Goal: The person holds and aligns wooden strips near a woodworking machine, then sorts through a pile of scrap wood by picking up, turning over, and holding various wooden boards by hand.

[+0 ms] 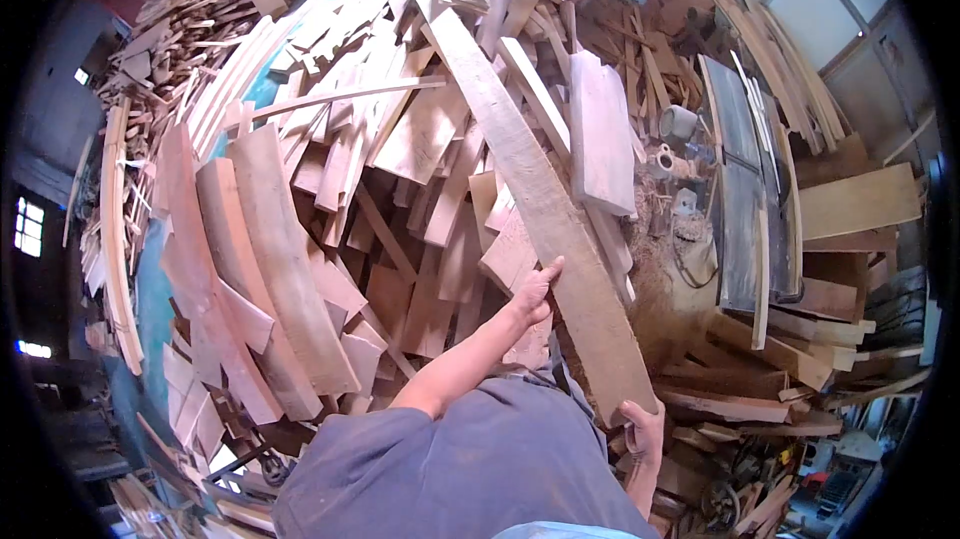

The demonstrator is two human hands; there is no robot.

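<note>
A long wooden board [530, 174] runs diagonally from the pile at the top centre down to my body. My left hand [535, 291] grips its left edge around the middle, thumb on the upper face and the other fingers hidden beneath. At the board's near end, my right hand [640, 429] is closed around the corner, thumb over the face. The far end of the board lies over the heap of wood offcuts [415, 134].
Several thick planks [285, 259] lean at the left. A pale wood block [602, 134] lies right of the board. Farther right stand a dark metal-topped machine [738, 189] and a motor [678, 124] amid sawdust. More stacked boards [860, 204] line the right side.
</note>
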